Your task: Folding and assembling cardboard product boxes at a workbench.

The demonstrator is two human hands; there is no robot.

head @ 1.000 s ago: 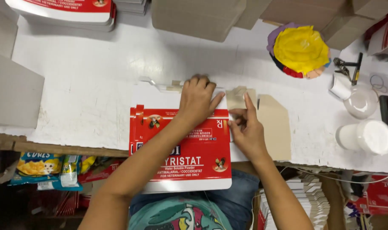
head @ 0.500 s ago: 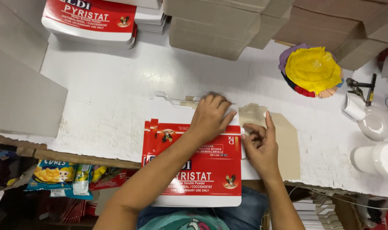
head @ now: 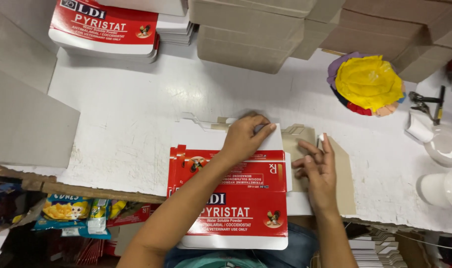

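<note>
The left hand (head: 246, 136) lies palm down, fingers spread flat and gripping nothing, pressing the white far end of a flat red-and-white carton blank (head: 233, 198) that lies on the white tabletop (head: 131, 109) and overhangs its near edge. Just right of those fingers, the right hand (head: 318, 171) rests with loosely opened fingers on a tan cardboard sheet (head: 345, 178), touching it without clasping it. Beyond the left fingertips, well apart, a stack of the same red-and-white blanks (head: 104, 30) sits at the far left, with plain brown folded cartons (head: 251, 30) piled beside it. Far right of the right fingers lie a yellow-topped bundle of coloured cloth (head: 367, 82) and a white roll of tape (head: 419, 128). Below the tabletop's near edge, left of the forearm, is a yellow-and-blue snack packet (head: 62, 211).
</note>
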